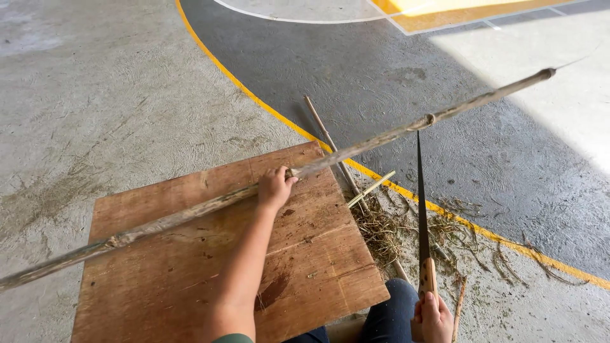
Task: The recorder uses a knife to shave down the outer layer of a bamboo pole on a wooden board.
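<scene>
A long, thin, weathered bamboo pole (381, 136) runs from lower left to upper right, lying across a brown plywood board (190, 273). My left hand (275, 185) is closed around the pole above the board's far edge. My right hand (434, 316) grips the wooden handle of a long knife (422, 209). Its narrow blade points up and away, and the tip meets the pole at a knot beyond the board's right edge.
The board lies on a concrete floor with a curved yellow line (267, 108) and a darker painted zone. A second thin stick (330, 146), a short splinter (370, 188) and a heap of dry fibres and shavings (394, 228) lie right of the board. My knee shows at the bottom.
</scene>
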